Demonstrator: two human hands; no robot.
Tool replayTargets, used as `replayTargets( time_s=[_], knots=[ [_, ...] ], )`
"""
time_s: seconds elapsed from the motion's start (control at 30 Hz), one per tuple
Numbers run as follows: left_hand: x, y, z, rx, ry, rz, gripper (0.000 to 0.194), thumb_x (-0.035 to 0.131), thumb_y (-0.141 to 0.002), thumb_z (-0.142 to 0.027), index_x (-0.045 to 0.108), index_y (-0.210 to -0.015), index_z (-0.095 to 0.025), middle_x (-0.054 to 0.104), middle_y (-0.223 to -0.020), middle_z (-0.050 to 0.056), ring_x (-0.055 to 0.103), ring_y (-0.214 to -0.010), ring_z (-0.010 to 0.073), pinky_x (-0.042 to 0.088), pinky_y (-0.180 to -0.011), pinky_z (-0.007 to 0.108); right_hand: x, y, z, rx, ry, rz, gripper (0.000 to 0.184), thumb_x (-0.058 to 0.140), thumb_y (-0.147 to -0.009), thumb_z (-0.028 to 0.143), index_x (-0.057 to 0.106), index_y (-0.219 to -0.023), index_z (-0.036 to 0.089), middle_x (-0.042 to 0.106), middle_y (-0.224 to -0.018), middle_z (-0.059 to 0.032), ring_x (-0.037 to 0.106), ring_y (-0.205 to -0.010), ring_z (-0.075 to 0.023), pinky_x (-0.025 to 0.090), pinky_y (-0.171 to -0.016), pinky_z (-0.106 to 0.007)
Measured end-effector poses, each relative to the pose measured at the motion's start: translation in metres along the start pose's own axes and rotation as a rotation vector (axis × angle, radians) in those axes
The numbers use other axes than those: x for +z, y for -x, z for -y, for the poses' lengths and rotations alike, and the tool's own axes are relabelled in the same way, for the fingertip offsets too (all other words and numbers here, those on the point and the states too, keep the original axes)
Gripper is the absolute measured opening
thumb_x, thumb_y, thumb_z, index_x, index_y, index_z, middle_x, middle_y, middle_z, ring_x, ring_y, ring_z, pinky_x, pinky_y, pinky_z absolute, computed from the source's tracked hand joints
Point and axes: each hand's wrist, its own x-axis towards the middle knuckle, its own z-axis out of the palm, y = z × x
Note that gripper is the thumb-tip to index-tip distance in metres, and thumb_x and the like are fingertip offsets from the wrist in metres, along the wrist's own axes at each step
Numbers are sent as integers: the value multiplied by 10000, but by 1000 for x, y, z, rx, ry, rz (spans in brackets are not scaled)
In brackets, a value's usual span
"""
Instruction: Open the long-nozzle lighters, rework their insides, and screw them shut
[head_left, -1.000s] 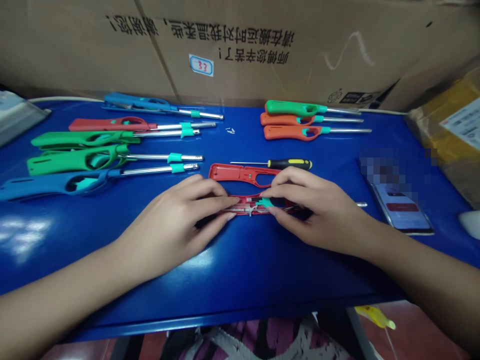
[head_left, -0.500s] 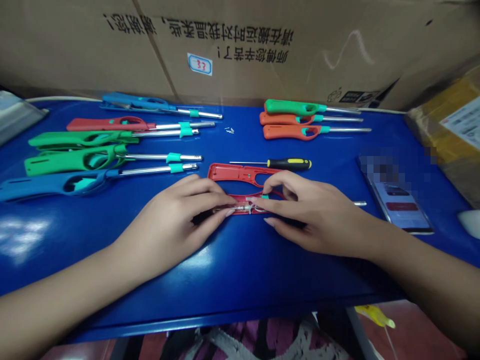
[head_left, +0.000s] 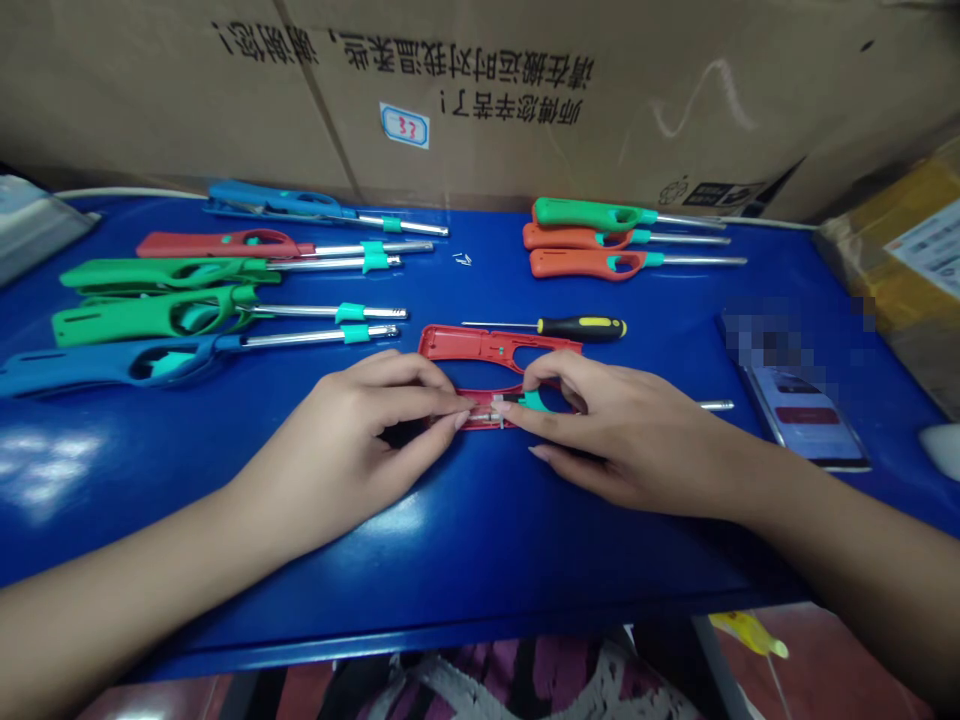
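Note:
A red gas lighter (head_left: 486, 422) lies open on the blue table, its inner parts exposed. My left hand (head_left: 375, 430) is closed at its left end, thumb and fingertips pinched together over the clear inner tube. Over the middle and right part my right hand (head_left: 622, 425) is closed: one finger presses on the inner parts, another curls by the turquoise trigger (head_left: 534, 401), and the thumb is tucked low near the front edge. My right hand hides most of the metal tube; only its tip (head_left: 718, 405) shows. Just behind lies the loose red shell half (head_left: 469, 344).
A yellow-black screwdriver (head_left: 581, 328) lies behind the shell half. Several lighters, including a blue one (head_left: 97, 365), line the left; an orange one (head_left: 566, 263) and others lie back right. Small screws (head_left: 462, 259) sit between. A phone (head_left: 806, 410) is right; a cardboard box (head_left: 480, 160) walls the back.
My right thumb has come away from the turquoise trigger towards the front, and a right finger has shifted left onto the inner parts. My left hand stays nearly in place.

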Motion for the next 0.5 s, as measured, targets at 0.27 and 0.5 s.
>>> replayTargets(
  time_s=[0.27,0.5],
  knots=[
    [-3,1,2,-33,-13,26,198,643,-1034,-311,810,-1110,-238,761,-1039,22,718,-944,162,565,-862,307,-3,1,0,-1,9,-49,406,501,-1070,321,626,-1437,202,583,-1376,-186,626,-1113,-282,554,-860,-434],
    [-15,0,5,-43,-59,81,175,647,-1013,-330,804,-1055,-264,776,-1015,3,721,-928,173,569,-811,301,-13,5,-9,143,30,-145,272,569,-1020,273,697,-1252,210,654,-1223,-118,655,-1031,-249,507,-784,-379]
  ],
)
